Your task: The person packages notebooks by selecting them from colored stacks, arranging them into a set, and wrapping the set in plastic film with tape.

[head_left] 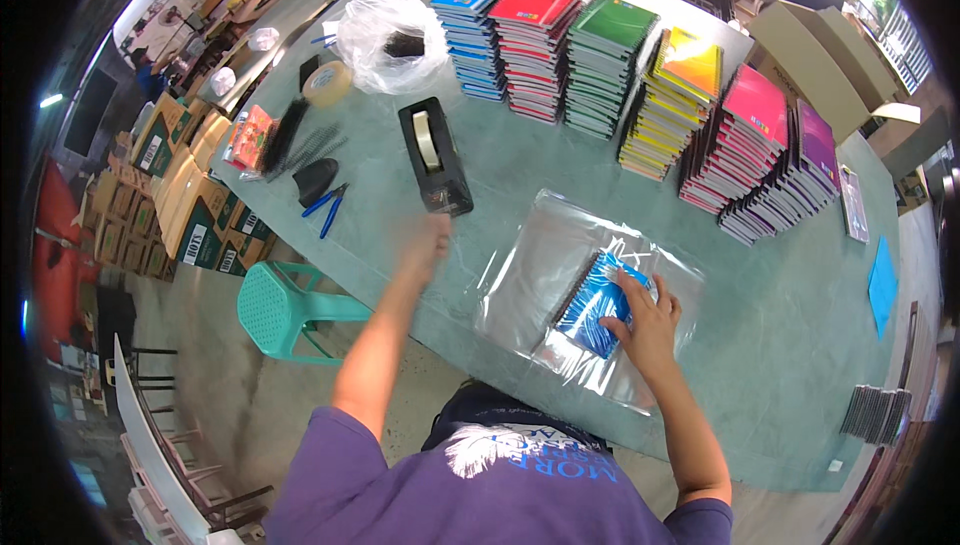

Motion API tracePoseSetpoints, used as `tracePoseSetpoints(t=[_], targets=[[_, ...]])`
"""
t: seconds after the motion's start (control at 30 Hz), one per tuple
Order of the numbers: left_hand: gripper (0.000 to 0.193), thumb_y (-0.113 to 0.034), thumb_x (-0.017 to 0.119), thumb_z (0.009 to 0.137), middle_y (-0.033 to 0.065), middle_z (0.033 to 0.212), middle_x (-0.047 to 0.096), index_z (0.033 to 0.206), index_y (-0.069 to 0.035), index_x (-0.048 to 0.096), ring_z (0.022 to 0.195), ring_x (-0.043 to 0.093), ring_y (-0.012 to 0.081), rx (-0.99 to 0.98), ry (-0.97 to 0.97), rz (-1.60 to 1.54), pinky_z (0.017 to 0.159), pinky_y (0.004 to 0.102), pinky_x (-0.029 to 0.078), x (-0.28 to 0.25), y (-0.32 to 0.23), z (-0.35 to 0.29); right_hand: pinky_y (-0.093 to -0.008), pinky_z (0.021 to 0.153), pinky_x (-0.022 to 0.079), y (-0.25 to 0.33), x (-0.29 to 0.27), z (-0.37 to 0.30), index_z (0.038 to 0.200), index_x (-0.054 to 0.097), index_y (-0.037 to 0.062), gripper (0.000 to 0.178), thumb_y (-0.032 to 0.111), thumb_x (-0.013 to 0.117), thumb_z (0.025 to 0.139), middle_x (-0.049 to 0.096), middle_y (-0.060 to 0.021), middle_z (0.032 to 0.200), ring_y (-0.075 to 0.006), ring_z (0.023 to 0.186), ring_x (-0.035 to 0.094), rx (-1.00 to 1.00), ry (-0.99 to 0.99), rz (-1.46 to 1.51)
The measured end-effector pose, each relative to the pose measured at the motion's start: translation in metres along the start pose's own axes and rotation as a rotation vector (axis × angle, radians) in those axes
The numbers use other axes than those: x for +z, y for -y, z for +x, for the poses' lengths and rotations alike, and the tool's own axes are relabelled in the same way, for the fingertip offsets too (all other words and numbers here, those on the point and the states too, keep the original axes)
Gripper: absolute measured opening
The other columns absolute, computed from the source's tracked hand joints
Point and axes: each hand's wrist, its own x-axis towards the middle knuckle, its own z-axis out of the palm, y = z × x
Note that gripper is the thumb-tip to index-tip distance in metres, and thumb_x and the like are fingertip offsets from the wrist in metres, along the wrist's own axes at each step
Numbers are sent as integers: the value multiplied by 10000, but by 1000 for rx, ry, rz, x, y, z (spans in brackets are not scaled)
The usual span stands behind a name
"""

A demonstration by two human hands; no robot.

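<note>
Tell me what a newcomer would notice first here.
Probably the colourful row of notebook stacks along the table's far right, running blue, red, green, yellow, pink and purple from left to right. Next, the right hand on a blue notebook amid clear plastic, nearer the person. Then the turquoise stool on the floor, at the person's left.

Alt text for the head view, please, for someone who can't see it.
A person's right hand touches a blue spiral notebook, with clear plastic sheeting around it, on a green table. The left hand, blurred, is near a black tape dispenser. Beyond stand six stacks of colored notebooks.
</note>
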Motion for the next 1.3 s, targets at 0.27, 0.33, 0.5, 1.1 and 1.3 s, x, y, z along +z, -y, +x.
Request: tracePoseSetpoints(t=[0.27, 0.33, 0.5, 1.1, 1.3], targets=[[235, -228, 545, 841, 153, 782, 636, 823, -10, 629, 745, 613, 283, 510, 861, 663, 656, 375, 458, 103, -87, -52, -614, 1031, 131, -11, 9, 4, 1429, 191, 156, 990, 384, 759, 651, 500, 35, 1303, -343, 1347, 199, 123, 69, 188], [268, -277, 553, 837, 169, 825, 641, 846, -24, 639, 787, 609, 342, 661, 993, 697, 680, 411, 464, 150, -97, -81, -615, 1031, 125, -10, 6, 5, 1430, 188, 168, 985, 389, 755, 656, 502, 36, 1299, -336, 1351, 194, 143, 94, 192], [356, -379, 630, 766, 166, 839, 643, 853, -34, 642, 803, 614, 339, 693, 1024, 771, 673, 426, 466, 188, -101, -94, -607, 1013, 197, -7, 4, 2, 1426, 194, 169, 970, 341, 763, 658, 501, -38, 1281, -365, 1322, 243, 141, 31, 188], [914, -86, 872, 485, 44, 1174, 468, 1244, -73, 364, 1092, 474, 174, 273, 1094, -112, 919, 309, 426, 124, -72, -99, -320, 857, 441, 41, 15, -11, 1198, 421, 29, 657, 204, 776, 675, 523, -113, 1076, -191, 1012, 519, 285, -365, 1176], [907, -131, 890, 456, 44, 1132, 465, 1212, -87, 390, 1057, 481, 170, 335, 1024, -293, 892, 308, 441, 137, -47, -99, -290, 754, 476, 42, 50, -2, 1125, 451, 25, 568, 125, 768, 664, 560, -80, 961, -145, 883, 555, 202, -639, 1139]])
